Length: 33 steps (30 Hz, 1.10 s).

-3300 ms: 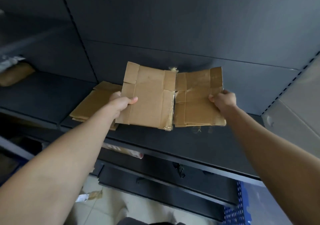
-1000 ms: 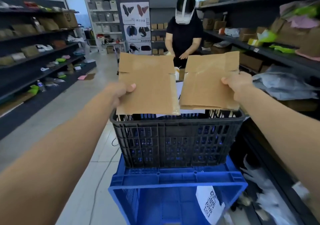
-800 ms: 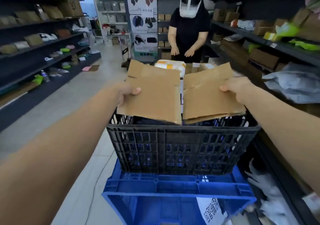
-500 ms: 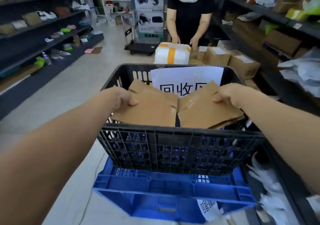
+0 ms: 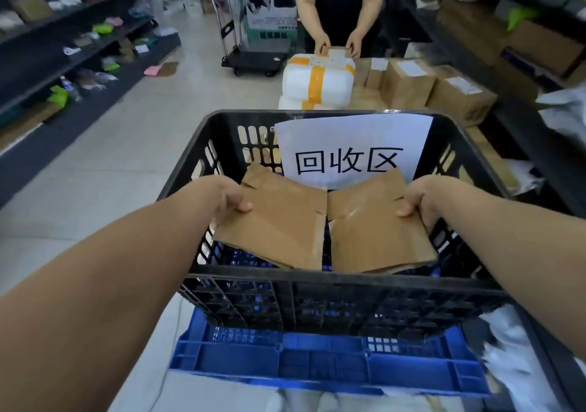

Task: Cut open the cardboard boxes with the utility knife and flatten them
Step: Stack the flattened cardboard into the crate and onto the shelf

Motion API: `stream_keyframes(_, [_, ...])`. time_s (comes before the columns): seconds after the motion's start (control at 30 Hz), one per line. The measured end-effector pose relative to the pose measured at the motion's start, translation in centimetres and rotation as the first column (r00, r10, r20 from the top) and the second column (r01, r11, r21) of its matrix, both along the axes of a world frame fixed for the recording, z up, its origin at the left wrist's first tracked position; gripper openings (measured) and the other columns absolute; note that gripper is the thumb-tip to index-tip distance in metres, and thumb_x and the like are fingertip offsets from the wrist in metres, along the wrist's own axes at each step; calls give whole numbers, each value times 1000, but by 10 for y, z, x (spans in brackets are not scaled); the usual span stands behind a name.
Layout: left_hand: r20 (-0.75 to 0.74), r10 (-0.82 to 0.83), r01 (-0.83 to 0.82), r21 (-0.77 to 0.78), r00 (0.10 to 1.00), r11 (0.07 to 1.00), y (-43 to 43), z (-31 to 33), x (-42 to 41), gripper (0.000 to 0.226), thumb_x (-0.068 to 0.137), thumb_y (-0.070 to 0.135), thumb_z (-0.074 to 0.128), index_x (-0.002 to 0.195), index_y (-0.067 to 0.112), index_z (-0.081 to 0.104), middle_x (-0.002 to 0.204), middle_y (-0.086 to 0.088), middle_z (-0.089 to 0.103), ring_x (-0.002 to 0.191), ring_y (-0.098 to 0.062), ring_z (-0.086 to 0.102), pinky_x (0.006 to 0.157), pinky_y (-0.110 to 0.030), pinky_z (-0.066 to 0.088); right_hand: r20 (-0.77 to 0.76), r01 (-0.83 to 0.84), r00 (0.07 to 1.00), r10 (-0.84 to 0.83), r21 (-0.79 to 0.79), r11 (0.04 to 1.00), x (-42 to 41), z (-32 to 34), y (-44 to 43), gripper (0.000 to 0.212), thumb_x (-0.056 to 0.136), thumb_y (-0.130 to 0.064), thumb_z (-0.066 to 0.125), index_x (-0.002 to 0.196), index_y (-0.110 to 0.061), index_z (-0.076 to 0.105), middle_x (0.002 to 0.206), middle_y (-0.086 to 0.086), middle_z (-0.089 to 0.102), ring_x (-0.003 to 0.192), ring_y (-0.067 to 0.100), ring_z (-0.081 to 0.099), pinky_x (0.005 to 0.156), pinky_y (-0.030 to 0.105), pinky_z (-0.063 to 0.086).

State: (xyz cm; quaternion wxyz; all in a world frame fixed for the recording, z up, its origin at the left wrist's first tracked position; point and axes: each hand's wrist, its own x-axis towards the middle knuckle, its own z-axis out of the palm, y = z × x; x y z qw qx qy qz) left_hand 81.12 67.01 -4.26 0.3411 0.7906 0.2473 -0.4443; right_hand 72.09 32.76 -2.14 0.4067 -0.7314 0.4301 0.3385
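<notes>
Two flattened brown cardboard boxes hang side by side just inside the top of a black plastic crate (image 5: 333, 280). My left hand (image 5: 226, 196) grips the left flattened box (image 5: 279, 224) at its left edge, thumb on top. My right hand (image 5: 421, 200) grips the right flattened box (image 5: 371, 230) at its right edge. Both pieces tilt down toward me. A white paper sign (image 5: 352, 148) with printed characters stands against the crate's far wall. No utility knife is in view.
The black crate sits on a blue crate (image 5: 317, 357). Beyond it stand sealed cardboard boxes (image 5: 444, 91) and a white taped parcel (image 5: 317, 81), where another person's hands (image 5: 337, 42) work. Dark shelves line both sides of the aisle; a hand trolley (image 5: 253, 57) stands behind.
I turned from the dark shelf to the crate with both flattened boxes in my hands. Over the last second they came down from upright above the rim to tilted inside the crate's top.
</notes>
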Motion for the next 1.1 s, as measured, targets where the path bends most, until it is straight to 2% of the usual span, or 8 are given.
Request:
stream_keyframes(0.1, [-62,11,-10,15,998,1000,0,-26,10,32,94,9,54,126,4,53,124,-16,60,116,-36,53,103,-55,34,-43,-67,997,65,-44,997,10,-17,-4,12,97,4,43,102,3,54,123,23,54,114,40,49,104,54,32])
stream_keyframes(0.3, [-245,-82,96,46,966,994,3,-65,24,46,97,8,48,141,1,35,143,-20,39,131,-48,32,107,-67,21,-210,-101,972,102,15,995,26,-55,-14,32,97,9,37,129,8,41,124,24,43,135,44,28,111,62,17])
stream_keyframes(0.37, [-307,-96,126,80,947,989,0,-68,21,52,98,10,46,145,3,24,148,-23,30,133,-54,26,103,-74,16,-254,-54,964,76,92,994,27,-64,-19,45,96,10,37,140,5,29,145,21,28,138,47,20,111,64,13])
stream_keyframes(0.47, [-327,-186,264,213,926,941,1,-80,20,56,99,17,48,147,2,22,149,-21,34,136,-45,32,109,-61,26,-287,-44,955,72,101,994,25,-72,-13,60,97,8,36,151,-3,12,155,19,11,138,48,18,111,63,17])
stream_keyframes(0.57, [-365,-282,368,193,887,909,5,-93,21,60,100,20,45,150,4,16,148,-22,36,134,-42,37,98,-54,36,-259,-93,960,109,73,993,21,-83,-6,51,99,6,35,148,0,22,153,21,17,136,48,24,109,62,25])
stream_keyframes(0.77, [-353,-215,285,159,910,945,6,-101,19,57,102,13,37,151,4,8,148,-29,30,129,-53,37,102,-66,32,-257,-115,957,137,96,989,34,-101,-2,47,98,2,40,143,6,27,147,25,29,134,47,32,105,62,31])
stream_keyframes(0.87, [-323,-270,358,256,907,898,6,-103,15,61,102,17,39,150,2,5,145,-27,37,124,-44,50,105,-55,38,-256,-190,946,199,58,980,41,-108,3,46,99,2,39,144,5,25,150,24,25,134,48,32,105,59,34])
stream_keyframes(1.1, [-148,-535,535,472,832,701,-7,-84,8,31,95,23,56,112,-3,48,74,-12,72,77,-20,73,83,-30,56,-436,-512,797,418,-121,851,51,-111,12,46,102,-10,40,144,7,30,149,15,38,134,26,41,112,33,32])
